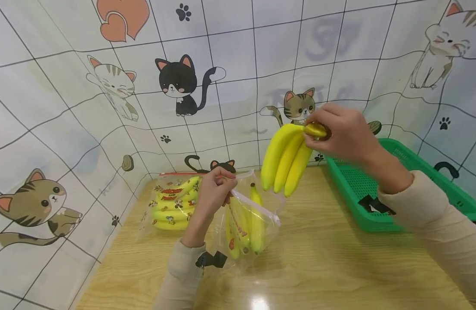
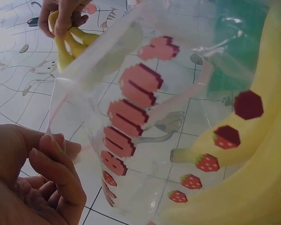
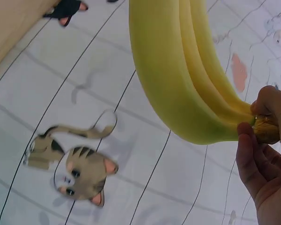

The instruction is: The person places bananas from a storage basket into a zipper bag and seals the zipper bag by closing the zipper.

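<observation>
My right hand (image 1: 340, 131) pinches the gold-wrapped stem of a bunch of bananas (image 1: 286, 159), which hangs in the air just right of an open zip bag (image 1: 274, 234). In the right wrist view the fingers and thumb close round that stem, and the bunch (image 3: 178, 70) curves away from them. My left hand (image 1: 214, 191) pinches the bag's top edge between thumb and fingers. More bananas (image 1: 257, 224) stand inside this clear bag; in the left wrist view, red lettering and strawberries are printed on it.
A second zip bag with a red strip (image 1: 174, 202), holding several bananas, lies at the left against the wall. On the right stands a green perforated basket (image 1: 346, 193) with a small black item (image 1: 371, 204) in it. A cat-printed cloth wall (image 1: 230, 99) rises behind the wooden table (image 1: 307, 258).
</observation>
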{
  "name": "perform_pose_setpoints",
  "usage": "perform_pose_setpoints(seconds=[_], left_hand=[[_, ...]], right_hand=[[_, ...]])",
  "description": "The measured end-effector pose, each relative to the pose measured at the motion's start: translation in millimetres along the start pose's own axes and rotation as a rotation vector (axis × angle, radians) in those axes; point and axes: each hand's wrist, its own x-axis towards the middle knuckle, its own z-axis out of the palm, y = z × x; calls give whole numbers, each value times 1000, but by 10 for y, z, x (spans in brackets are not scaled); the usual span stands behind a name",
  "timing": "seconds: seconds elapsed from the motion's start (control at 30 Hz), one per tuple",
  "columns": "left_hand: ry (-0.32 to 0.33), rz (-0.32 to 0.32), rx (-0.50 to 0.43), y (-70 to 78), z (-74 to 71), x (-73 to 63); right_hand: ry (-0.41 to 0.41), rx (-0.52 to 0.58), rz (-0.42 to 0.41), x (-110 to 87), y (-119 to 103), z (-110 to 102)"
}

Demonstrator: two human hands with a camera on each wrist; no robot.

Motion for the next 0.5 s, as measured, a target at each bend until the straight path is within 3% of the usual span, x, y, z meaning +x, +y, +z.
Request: perform_pose_setpoints(seconds=[0.23,0.5], left_hand=[[1,-4,4,-2,-5,0],[-7,-14,-19,18,-10,-10]], right_hand=[[8,32,-10,-21,-320,236],[-8,83,-34,-103,-504,469]])
